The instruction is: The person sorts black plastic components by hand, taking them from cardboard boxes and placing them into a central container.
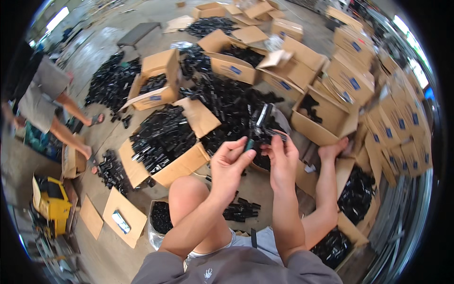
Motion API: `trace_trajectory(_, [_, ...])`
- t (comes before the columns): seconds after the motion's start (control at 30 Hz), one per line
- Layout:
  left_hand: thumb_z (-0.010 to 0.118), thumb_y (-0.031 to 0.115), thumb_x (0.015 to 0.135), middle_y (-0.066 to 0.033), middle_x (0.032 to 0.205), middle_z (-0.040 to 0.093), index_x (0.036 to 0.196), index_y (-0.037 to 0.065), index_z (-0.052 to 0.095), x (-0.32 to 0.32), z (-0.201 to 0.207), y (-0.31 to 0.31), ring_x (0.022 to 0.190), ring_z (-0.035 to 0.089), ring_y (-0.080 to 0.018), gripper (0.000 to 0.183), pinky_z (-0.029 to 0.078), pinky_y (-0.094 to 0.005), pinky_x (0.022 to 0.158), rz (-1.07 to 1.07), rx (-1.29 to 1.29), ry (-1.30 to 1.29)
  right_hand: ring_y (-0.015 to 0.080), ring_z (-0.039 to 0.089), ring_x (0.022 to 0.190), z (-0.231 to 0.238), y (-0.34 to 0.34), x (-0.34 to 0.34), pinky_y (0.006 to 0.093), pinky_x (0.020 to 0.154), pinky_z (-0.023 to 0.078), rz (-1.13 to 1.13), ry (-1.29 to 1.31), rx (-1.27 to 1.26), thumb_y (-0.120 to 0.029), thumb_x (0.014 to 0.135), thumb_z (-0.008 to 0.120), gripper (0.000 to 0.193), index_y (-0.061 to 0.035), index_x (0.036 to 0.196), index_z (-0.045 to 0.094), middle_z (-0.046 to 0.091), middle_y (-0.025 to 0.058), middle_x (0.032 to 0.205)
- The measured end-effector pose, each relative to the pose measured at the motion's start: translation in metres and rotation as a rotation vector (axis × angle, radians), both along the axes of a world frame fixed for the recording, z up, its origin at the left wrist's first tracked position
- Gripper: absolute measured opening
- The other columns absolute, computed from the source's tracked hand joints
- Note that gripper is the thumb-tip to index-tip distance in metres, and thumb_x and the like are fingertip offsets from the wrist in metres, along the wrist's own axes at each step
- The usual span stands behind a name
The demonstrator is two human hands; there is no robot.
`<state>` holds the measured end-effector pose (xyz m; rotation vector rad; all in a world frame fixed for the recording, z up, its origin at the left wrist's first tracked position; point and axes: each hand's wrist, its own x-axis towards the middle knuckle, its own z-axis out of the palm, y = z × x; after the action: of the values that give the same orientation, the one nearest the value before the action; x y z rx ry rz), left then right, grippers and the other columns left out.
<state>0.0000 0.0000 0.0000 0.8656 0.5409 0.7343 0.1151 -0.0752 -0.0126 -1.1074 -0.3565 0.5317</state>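
One left hand (226, 168), one right hand (282, 164). One co-worker (43, 92). One bench (140, 34). One yellow machine (49, 207). Boxes (222, 64): over twelve. Black parts (165, 135): too many to count.

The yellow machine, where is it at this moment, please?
In the head view, the yellow machine is at far left, left of two flat cardboard pieces.

Gap between the left grip (227, 165) and the right grip (282, 163): narrow, bridged at the fingertips by a glossy black branched fitting (261, 122). Toward the wearer, it widens between the bare forearms (288, 217). Beyond both grips, a heap of glossy black pieces (217, 97) bars low passage. Left of the left grip, obstructions are an open brown cardboard box with spread flaps (182, 166) and, nearer the wearer, a bare bent knee (187, 194). Right of the right grip, a bare bent leg (327, 184) blocks sideways passage at low level.
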Motion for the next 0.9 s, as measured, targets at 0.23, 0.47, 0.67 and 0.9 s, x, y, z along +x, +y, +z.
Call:
trace_trajectory(0.23, [0.070, -0.002, 0.092, -0.0129, 0.126, 0.068, 0.131, -0.001, 0.057, 0.000, -0.001, -0.010, 0.113, 0.063, -0.0148, 0.041, 0.048, -0.0279, 0.100, -0.134, 0.118, 0.192, 0.0141, 0.070, 0.083, -0.023, -0.027, -0.004, 0.0274, 0.074, 0.056, -0.025, 0.279, 0.062, -0.022, 0.100, 0.067, 0.030, 0.0005, 0.120, 0.063, 0.072, 0.0075, 0.102])
trace_trajectory(0.47, [0.077, 0.011, 0.090, -0.0132, 0.146, 0.052, 0.139, 0.005, 0.054, -0.003, 0.005, -0.003, 0.141, 0.044, -0.0300, 0.055, 0.030, -0.0477, 0.119, -0.095, 0.362, 0.308, 0.0162, 0.067, 0.096, -0.100, -0.070, 0.011, 0.0317, 0.085, 0.058, -0.042, 0.516, -0.263, -0.021, 0.097, 0.070, 0.022, -0.0019, 0.107, 0.068, 0.070, 0.0068, 0.105])
trace_trajectory(0.67, [0.076, 0.014, 0.091, -0.0147, 0.145, 0.054, 0.138, 0.005, 0.055, -0.006, -0.002, -0.001, 0.143, 0.043, -0.0318, 0.052, 0.034, -0.0483, 0.116, -0.182, 0.329, 0.322, 0.0216, 0.071, 0.082, -0.124, -0.085, 0.130, 0.0306, 0.070, 0.064, -0.330, 0.534, 0.030, -0.025, 0.095, 0.072, 0.029, -0.0035, 0.113, 0.064, 0.069, 0.0094, 0.099])
trace_trajectory(0.9, [0.069, 0.005, 0.095, -0.0141, 0.136, 0.060, 0.133, 0.000, 0.056, -0.005, -0.001, -0.001, 0.131, 0.054, -0.0235, 0.041, 0.043, -0.0371, 0.112, -0.192, 0.319, 0.242, 0.0238, 0.068, 0.105, -0.113, -0.090, 0.190, 0.0343, 0.087, 0.055, -0.356, 0.354, -0.303, -0.035, 0.102, 0.058, 0.045, -0.0014, 0.132, 0.055, 0.068, 0.0150, 0.122])
